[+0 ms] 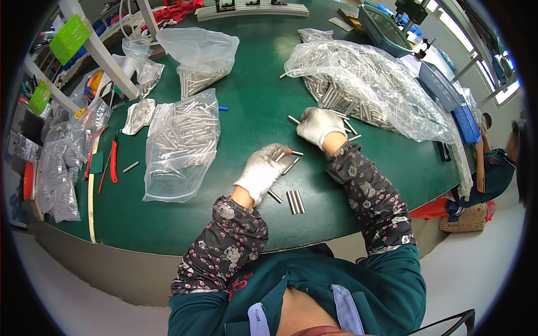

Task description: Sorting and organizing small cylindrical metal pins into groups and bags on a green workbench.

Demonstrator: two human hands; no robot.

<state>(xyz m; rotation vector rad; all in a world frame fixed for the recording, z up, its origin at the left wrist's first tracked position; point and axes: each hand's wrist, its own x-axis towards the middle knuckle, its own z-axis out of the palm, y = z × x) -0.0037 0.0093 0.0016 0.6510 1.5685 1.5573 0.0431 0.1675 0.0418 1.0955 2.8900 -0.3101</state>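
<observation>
My left hand (261, 171), in a white glove, is curled low over the green table with short metal pins (290, 166) at its fingertips. Another metal pin (274, 196) pokes out below its palm. Farther right, my gloved right hand (320, 126) is closed around a metal pin (293, 120), whose end shows on its left side. Several loose pins (351, 126) lie just right of that hand, beside a large clear plastic bag (358, 84) full of pins. Between my forearms, a small row of pins (295, 202) lies side by side on the table.
Left of my hands lie a bag of pins (184, 131), a second upright bag (204, 64), red-handled pliers (114, 161) and a crumpled white glove (138, 116). Blue baskets (443, 87) stand at the right edge. A co-worker (496, 173) is beyond the table's right side.
</observation>
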